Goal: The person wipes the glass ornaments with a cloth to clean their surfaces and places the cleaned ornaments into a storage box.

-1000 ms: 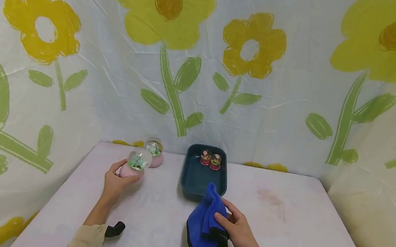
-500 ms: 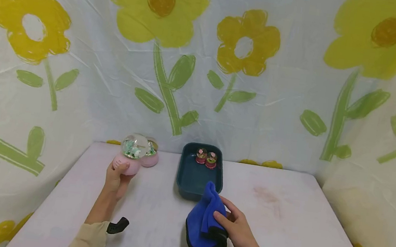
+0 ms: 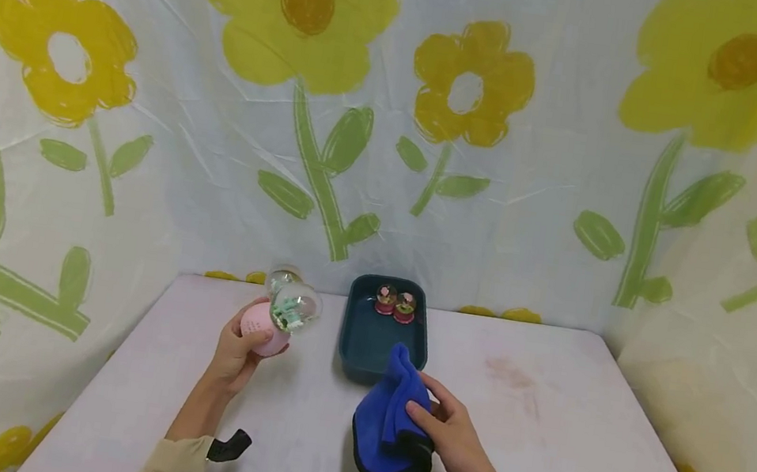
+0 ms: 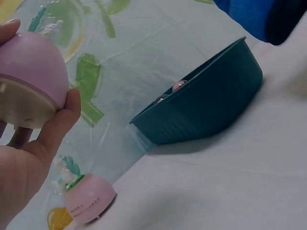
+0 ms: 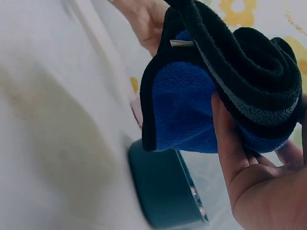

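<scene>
Right hand (image 3: 456, 437): just in front of the tray (image 3: 365, 338) and to its right, thumb and bent fingers pinching a folded blue cloth (image 3: 376, 431), the gap between them narrow and filled with fabric.
Left hand (image 3: 237, 349): left of the tray, thumb and fingers curled round the pink base of a snow globe (image 3: 268, 330).
Cloth's look: bunched into soft folds, edged in black, with a dark loop hanging at the end away from the tray and a small white tag visible from the right wrist; its peak hid part of the tray's near edge, though whether they touched could not be told.
Held globe's look: clear dome with green and white shapes inside, tilted so that the dome leaned toward the tray; base printed with small unreadable lettering, cream underside bare in the left wrist view, held off the surface (image 3: 500, 459).
Tray's look: dark teal, deep-walled, resting on the surface.
Stain (image 3: 516, 378): a faint reddish smudge on the surface, right of the tray.
Small globes (image 3: 402, 309): two, red-based, side by side inside the tray toward its far right corner.
Second snow globe (image 4: 91, 199): pink-based, standing left of the tray, partly hidden behind the held one in the head view.
Backdrop (image 3: 543, 242): pale, creased sheeting with yellow flowers, behind the tray.
</scene>
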Demonstrator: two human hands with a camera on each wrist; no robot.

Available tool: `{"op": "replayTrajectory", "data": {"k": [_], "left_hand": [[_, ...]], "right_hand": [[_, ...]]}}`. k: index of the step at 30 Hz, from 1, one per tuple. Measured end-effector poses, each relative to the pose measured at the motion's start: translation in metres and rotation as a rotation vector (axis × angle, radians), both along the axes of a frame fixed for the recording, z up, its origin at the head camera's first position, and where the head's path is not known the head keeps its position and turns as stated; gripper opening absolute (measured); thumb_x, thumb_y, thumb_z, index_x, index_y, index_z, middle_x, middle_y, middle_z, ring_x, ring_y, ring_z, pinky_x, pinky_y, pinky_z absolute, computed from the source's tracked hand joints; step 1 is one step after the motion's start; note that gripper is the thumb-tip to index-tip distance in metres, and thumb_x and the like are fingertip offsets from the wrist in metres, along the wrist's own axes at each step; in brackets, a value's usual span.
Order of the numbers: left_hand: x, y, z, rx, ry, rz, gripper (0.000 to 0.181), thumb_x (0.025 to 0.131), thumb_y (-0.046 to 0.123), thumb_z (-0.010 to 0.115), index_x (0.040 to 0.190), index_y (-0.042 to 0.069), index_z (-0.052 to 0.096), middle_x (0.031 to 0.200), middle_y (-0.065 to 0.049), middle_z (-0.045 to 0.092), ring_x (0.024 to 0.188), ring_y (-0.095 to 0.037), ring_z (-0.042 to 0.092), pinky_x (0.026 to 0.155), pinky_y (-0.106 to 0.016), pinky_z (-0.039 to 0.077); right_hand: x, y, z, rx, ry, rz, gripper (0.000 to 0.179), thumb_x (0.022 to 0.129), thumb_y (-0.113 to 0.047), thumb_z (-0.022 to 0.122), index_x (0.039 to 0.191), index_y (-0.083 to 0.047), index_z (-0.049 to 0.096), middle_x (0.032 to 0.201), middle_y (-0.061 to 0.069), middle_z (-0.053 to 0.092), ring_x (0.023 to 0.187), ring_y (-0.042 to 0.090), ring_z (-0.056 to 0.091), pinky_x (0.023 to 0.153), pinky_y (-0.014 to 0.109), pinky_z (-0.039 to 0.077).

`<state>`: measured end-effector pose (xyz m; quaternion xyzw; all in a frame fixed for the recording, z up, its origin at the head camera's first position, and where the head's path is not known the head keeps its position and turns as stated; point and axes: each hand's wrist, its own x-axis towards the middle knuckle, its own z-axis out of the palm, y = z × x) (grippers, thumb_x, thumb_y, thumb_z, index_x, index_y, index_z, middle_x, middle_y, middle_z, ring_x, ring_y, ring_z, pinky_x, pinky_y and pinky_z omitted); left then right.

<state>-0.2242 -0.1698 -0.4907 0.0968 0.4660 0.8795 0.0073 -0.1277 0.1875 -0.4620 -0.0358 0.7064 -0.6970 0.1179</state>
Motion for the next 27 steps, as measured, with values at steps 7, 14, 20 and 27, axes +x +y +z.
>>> {"op": "replayTrajectory", "data": {"k": [7,14,20,27], "left_hand": [[0.009,0.018,0.013,-0.186,0.063,0.021,0.074,0.078,-0.013,0.066,0.142,-0.009,0.030,0.128,-0.011,0.045,0.110,-0.023,0.051,0.085,-0.036,0.053],[0.013,0.037,0.027,-0.275,0.152,-0.008,0.069,0.077,-0.010,0.072,0.139,-0.002,0.042,0.135,-0.018,0.041,0.114,-0.027,0.047,0.090,-0.034,0.050],[0.020,0.052,0.029,-0.352,0.157,-0.027,0.066,0.075,-0.007,0.075,0.135,0.000,0.046,0.132,-0.019,0.044,0.113,-0.029,0.047,0.087,-0.035,0.052],[0.024,0.067,0.025,-0.413,0.171,-0.027,0.069,0.072,-0.007,0.078,0.134,0.001,0.049,0.127,-0.019,0.048,0.107,-0.030,0.052,0.084,-0.036,0.053]], "right_hand": [[0.002,-0.001,0.002,-0.028,0.000,-0.052,0.063,0.094,-0.030,0.065,0.147,-0.008,0.038,0.128,0.024,0.056,0.109,0.033,0.060,0.089,0.048,0.050],[0.000,-0.004,0.013,-0.082,0.072,-0.191,0.055,0.092,-0.024,0.068,0.142,-0.014,0.048,0.128,0.021,0.058,0.109,0.036,0.061,0.087,0.050,0.050],[0.000,-0.007,0.018,-0.170,0.069,-0.196,0.056,0.091,-0.016,0.069,0.143,-0.012,0.048,0.131,0.022,0.055,0.112,0.036,0.059,0.087,0.048,0.050],[0.000,-0.019,0.020,-0.228,0.122,-0.101,0.058,0.094,-0.018,0.065,0.147,-0.024,0.043,0.145,0.020,0.041,0.124,0.040,0.050,0.090,0.047,0.048]]}}
